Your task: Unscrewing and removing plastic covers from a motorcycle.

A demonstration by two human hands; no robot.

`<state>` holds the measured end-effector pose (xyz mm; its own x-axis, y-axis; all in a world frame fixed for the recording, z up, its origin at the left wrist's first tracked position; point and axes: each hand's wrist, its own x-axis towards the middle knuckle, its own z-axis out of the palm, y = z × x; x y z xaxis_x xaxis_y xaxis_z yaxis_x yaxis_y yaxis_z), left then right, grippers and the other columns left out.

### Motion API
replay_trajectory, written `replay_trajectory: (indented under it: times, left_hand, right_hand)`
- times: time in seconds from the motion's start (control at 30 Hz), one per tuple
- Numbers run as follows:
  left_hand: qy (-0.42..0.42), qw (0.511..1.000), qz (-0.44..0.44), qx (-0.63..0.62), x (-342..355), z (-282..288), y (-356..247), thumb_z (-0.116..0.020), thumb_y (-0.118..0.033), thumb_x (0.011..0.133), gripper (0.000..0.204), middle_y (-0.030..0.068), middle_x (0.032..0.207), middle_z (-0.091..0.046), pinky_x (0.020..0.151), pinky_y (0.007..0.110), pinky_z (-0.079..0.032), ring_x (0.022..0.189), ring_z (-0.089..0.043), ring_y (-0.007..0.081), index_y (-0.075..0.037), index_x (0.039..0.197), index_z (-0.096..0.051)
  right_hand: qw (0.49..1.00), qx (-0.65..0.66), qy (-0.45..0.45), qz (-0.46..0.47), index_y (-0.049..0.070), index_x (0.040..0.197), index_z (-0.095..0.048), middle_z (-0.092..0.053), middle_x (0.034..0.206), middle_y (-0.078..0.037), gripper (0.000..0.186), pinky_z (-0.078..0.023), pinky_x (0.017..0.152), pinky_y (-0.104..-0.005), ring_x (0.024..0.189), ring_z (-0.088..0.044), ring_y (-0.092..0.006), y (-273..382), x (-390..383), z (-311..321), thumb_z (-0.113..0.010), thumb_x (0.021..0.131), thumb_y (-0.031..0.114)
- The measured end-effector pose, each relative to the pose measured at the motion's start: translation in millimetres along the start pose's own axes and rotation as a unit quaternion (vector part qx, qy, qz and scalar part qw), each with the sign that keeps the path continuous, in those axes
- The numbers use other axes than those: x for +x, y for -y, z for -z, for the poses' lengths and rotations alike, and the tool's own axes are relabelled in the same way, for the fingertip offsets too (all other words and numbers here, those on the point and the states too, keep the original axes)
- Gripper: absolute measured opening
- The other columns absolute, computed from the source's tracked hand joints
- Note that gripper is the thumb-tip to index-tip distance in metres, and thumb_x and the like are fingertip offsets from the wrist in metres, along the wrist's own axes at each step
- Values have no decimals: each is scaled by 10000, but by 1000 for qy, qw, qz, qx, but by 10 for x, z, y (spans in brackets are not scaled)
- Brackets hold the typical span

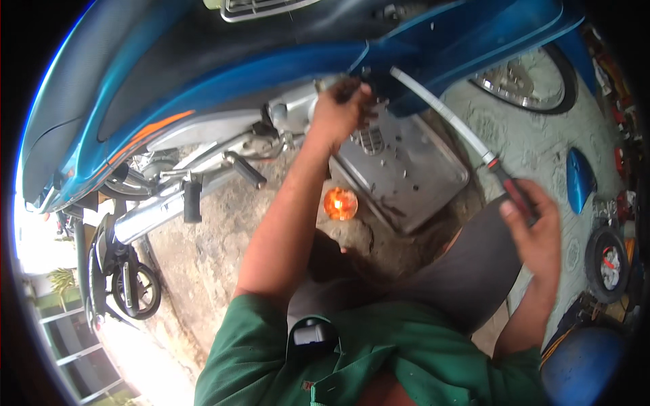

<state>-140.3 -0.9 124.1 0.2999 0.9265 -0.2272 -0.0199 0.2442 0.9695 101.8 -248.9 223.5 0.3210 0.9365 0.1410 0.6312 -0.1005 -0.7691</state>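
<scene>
My left hand (338, 111) reaches up to the underside of a blue motorbike (271, 57), by its silver engine case (291, 108); its fingers are curled, and I cannot make out what, if anything, they hold. My right hand (535, 230) grips the red-and-black handle of a long tool (514, 189), its pale shaft slanting up-left toward the bodywork. Below the engine lies a metal tray (440, 183) with small dark parts on it. An orange round light or lens (340, 204) sits on the stained floor between my knees.
Footpegs (244, 169) and a silver exhaust (145, 216) jut out at left, with another motorbike (135, 287) beyond. At right are a wheel (487, 78), a blue panel (577, 179), a tyre (602, 264) and a blue round object (582, 369) at lower right.
</scene>
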Motion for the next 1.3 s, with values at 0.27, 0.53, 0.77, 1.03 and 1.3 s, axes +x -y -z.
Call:
replay_trajectory:
  times: [0.27,0.53,0.77,1.03,1.3]
  left_hand:
    - [125,966,100,-202,-77,-312,-378,-685,-383,896,438,85,930,-660,792,388,-545,847,-661,254,5,1089,-621]
    - [7,992,9,-122,93,-399,24,-555,-153,971,295,159,1079,-664,708,342,-598,883,-707,302,48,1187,-536]
    - [15,994,19,-105,106,-314,24,-536,-99,967,304,165,1099,-666,675,317,-597,893,-709,295,50,1230,-503]
    - [27,994,15,-106,204,-265,25,-533,-85,967,303,161,1098,-668,647,317,-595,881,-712,284,56,1233,-498]
    - [18,992,4,-121,46,-320,-10,-569,-110,956,324,158,1086,-669,643,318,-599,843,-711,272,47,1233,-507]
  right_hand:
    - [985,120,44,-116,13,1181,-607,-616,965,-41,332,-459,762,-250,800,-535,-85,-143,52,-107,-676,902,179]
    - [981,174,81,-39,-50,1326,-480,-622,1136,-146,465,-445,936,-319,1049,-582,-199,-133,-298,-986,-597,954,203]
    - [971,210,96,-61,-53,1329,-472,-620,1135,-152,459,-441,939,-321,1047,-582,-199,-112,-230,-1136,-579,966,207]
    - [959,236,113,-109,-18,1339,-472,-622,1046,-103,450,-459,866,-307,905,-587,-146,-191,-215,-1272,-558,978,237]
    - [609,696,194,-327,84,1302,-469,-478,702,13,391,-386,604,-260,498,-383,-57,-71,-190,-1265,-427,1025,357]
